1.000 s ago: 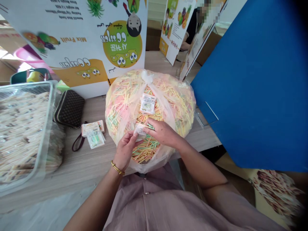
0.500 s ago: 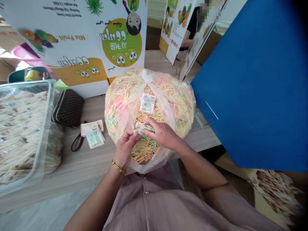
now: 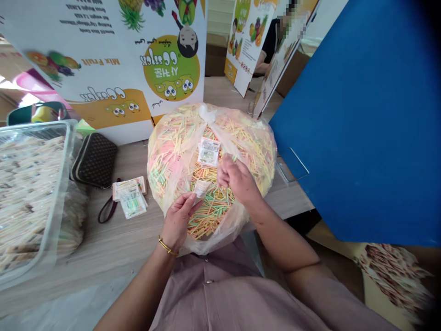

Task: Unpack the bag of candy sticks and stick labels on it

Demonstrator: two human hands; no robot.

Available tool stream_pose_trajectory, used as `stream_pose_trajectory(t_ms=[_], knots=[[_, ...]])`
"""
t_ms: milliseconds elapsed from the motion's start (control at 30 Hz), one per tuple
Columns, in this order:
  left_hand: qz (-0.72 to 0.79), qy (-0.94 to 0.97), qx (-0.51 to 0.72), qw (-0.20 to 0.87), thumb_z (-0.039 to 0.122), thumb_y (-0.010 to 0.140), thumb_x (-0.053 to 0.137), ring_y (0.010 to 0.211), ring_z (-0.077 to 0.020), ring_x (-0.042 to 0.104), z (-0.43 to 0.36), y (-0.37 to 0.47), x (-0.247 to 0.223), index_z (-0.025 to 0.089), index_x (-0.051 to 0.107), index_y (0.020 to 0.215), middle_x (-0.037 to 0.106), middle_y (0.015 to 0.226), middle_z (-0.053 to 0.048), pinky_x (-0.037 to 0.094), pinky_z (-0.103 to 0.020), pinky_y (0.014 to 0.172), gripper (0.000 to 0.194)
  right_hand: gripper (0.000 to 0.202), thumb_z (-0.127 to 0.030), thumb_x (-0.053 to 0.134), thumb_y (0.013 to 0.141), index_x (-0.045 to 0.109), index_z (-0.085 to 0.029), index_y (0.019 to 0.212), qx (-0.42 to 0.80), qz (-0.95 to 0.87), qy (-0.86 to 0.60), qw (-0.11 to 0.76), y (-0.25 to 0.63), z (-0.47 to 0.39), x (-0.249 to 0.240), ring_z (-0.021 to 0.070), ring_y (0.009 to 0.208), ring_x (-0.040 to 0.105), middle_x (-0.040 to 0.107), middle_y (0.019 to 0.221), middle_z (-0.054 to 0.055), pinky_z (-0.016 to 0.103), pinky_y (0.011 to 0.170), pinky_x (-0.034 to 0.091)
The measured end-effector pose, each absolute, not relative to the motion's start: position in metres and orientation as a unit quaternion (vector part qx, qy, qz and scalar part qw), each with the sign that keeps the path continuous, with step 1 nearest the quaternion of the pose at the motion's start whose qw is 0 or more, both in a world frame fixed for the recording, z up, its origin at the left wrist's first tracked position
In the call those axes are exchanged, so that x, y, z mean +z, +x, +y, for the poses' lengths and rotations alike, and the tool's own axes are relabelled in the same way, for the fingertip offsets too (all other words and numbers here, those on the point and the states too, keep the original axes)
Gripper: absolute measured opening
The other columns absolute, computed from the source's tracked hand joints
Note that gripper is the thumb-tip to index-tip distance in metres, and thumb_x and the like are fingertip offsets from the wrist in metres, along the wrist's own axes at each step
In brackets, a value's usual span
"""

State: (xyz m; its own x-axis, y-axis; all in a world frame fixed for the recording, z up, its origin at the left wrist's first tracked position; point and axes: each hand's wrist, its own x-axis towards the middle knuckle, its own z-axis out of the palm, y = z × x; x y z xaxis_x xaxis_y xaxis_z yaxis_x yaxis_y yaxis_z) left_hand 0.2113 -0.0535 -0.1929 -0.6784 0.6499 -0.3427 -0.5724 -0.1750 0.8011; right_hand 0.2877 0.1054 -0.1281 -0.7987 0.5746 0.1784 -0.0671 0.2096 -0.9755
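A large clear plastic bag (image 3: 258, 133), full of thin pastel candy sticks (image 3: 215, 204), sits in front of me with its mouth open. Over the opening, my left hand (image 3: 179, 216) pinches a small printed sachet (image 3: 201, 188) by its lower edge. My right hand (image 3: 237, 179) is closed up and to the right of that sachet, above the bag and slightly blurred. Pale green stick ends peek out at the top of its fingers; most of what it grips is hidden. Several flat printed sachets (image 3: 208, 151) lie stacked on the bag beyond my hands.
On the left stand a clear plastic tub (image 3: 51, 230) of filled packets and a dark patterned pouch (image 3: 94, 158). Nearby lie more sachets (image 3: 132, 202). A printed carton (image 3: 113, 73) rises behind the bag, a blue panel (image 3: 358, 124) at right. Part of another person shows behind cartons.
My right hand has pulled away from the sachet, up and to the right, its fingers curled. My left hand still holds the sachet in nearly the same place. The view has shifted slightly.
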Motion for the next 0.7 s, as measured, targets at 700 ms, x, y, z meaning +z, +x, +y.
stream_pose_trajectory(t_ms=[700], knots=[[0.487, 0.025, 0.762, 0.427, 0.04, 0.067, 0.091, 0.101, -0.0184, 0.07, -0.053, 0.214, -0.192, 0.018, 0.079, 0.089, 0.077, 0.102, -0.003, 0.056, -0.041, 0.105, 0.033, 0.064, -0.072, 0.033, 0.1, 0.071, -0.021, 0.09, 0.649, -0.748, -0.063, 0.125, 0.275, 0.102, -0.142, 0.0202, 0.111, 0.069, 0.077, 0.105, 0.007, 0.038, 0.107, 0.048]])
